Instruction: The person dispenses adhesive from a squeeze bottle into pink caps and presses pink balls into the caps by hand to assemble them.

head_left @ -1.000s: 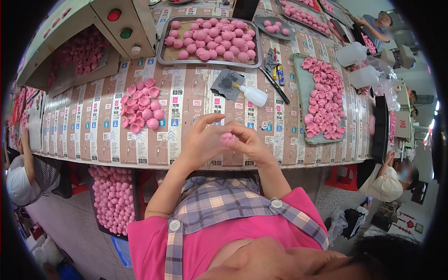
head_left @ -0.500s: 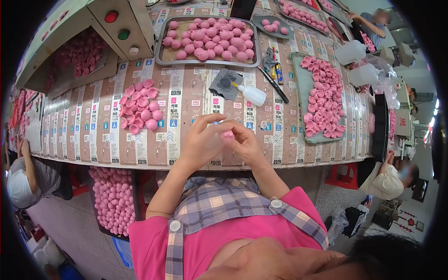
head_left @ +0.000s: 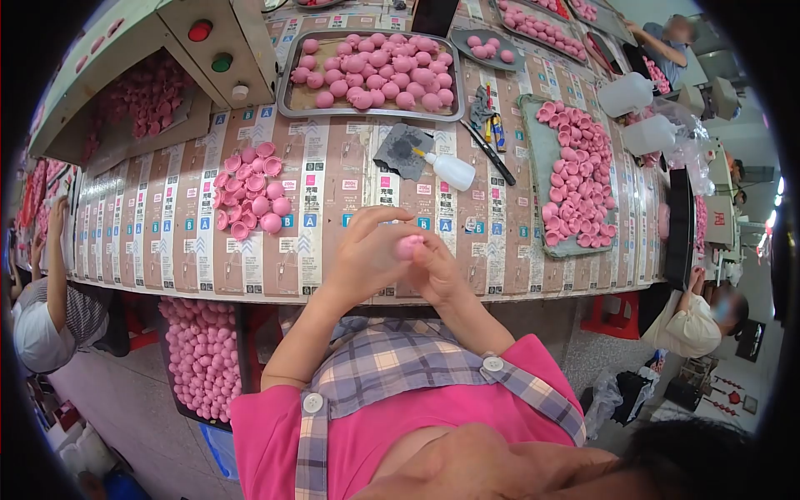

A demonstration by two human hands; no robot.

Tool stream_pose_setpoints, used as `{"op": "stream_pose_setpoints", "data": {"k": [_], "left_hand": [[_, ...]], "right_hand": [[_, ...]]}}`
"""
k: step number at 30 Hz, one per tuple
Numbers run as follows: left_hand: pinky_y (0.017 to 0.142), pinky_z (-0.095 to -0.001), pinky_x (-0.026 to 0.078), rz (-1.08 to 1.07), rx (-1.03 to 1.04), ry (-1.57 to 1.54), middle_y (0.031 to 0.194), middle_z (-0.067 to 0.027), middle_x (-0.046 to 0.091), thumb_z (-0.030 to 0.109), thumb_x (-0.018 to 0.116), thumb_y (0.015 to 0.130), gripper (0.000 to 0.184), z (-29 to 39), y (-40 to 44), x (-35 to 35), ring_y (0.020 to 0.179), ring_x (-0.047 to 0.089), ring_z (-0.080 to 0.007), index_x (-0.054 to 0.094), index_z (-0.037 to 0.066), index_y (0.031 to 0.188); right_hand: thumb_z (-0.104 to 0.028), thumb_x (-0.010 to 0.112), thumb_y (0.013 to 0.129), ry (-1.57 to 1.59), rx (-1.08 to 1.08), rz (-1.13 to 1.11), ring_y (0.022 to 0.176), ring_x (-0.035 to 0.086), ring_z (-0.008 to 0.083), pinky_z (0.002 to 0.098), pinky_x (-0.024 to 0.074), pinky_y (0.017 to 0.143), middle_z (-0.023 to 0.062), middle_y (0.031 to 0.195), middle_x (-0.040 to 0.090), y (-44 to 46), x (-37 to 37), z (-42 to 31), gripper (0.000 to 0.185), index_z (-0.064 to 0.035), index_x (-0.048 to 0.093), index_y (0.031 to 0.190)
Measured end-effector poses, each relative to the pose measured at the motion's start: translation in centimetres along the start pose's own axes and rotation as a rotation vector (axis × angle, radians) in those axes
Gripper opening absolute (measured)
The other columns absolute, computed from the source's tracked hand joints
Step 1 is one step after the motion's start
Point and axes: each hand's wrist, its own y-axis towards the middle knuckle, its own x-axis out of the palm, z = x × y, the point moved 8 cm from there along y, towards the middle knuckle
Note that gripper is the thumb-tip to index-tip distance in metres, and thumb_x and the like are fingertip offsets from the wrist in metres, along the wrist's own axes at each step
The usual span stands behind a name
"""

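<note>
Over the front of the table, my left hand (head_left: pixel 365 257) and my right hand (head_left: pixel 437 271) meet around a small pink plastic ball (head_left: pixel 408 247). Both are closed on it, and much of it is hidden by fingers. Ahead of them, a white squeeze bottle (head_left: pixel 454 171) lies on its side, its yellow tip on a dark grey cloth (head_left: pixel 402 150). To the left sits a loose pile of pink half shells (head_left: pixel 243 187) with a few round balls among them.
A metal tray (head_left: pixel 292 107) of pink balls stands at the back. At right is a green tray (head_left: pixel 540 150) of half shells. A machine (head_left: pixel 225 58) occupies the back left. A black pen-like tool (head_left: pixel 492 154) lies near the bottle. Co-workers sit on both sides.
My hands have shifted slightly, and more of the pink ball shows between the fingers. At far left, a co-worker's arm has reached farther forward over the table.
</note>
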Motion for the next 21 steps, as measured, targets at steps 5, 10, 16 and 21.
{"op": "stream_pose_setpoints", "data": {"k": [5,10,16,21], "left_hand": [[0.078,-0.0316,0.042,0.127,-0.181,-0.216,0.103,-0.0108,0.052,0.001,0.067,0.058,0.038,-2.3,-1.4,0.1,0.094,0.05,-0.0256,0.055,0.006,0.094],[0.079,-0.0333,0.041,-0.019,0.054,0.169,0.102,-0.0109,0.053,0.004,0.069,0.058,0.039,0.5,0.1,-0.8,0.095,0.05,-0.0258,0.056,0.006,0.095],[0.079,-0.0337,0.041,0.034,0.048,0.085,0.102,-0.01,0.054,0.006,0.068,0.059,0.036,0.2,-0.2,-0.5,0.094,0.051,-0.0254,0.057,0.006,0.093],[0.076,-0.0335,0.042,0.031,0.084,0.097,0.097,-0.0094,0.055,0.008,0.068,0.059,0.033,0.7,0.0,-0.7,0.09,0.052,-0.0251,0.058,0.005,0.09]], "right_hand": [[-0.032,0.058,0.079,0.243,0.097,-0.024,0.098,0.05,0.0179,0.0296,0.0391,0.086,0.0093,0.106,0.051,0.4,1.3,1.0,0.047,-0.001,0.045,0.112],[-0.035,0.061,0.076,-0.289,0.017,-0.032,0.098,0.05,0.0188,0.0302,0.0392,0.086,0.0099,0.105,0.052,1.2,-1.0,-0.5,0.053,-0.0007,0.044,0.112],[-0.038,0.064,0.072,0.008,0.143,-0.103,0.096,0.049,0.0163,0.0289,0.0394,0.084,0.0084,0.104,0.051,0.8,0.3,0.1,0.057,-0.0007,0.045,0.111],[-0.038,0.065,0.072,0.144,0.21,-0.109,0.095,0.047,0.0151,0.0293,0.0389,0.083,0.007,0.101,0.048,0.9,0.3,1.4,0.058,-0.001,0.044,0.111]]}}
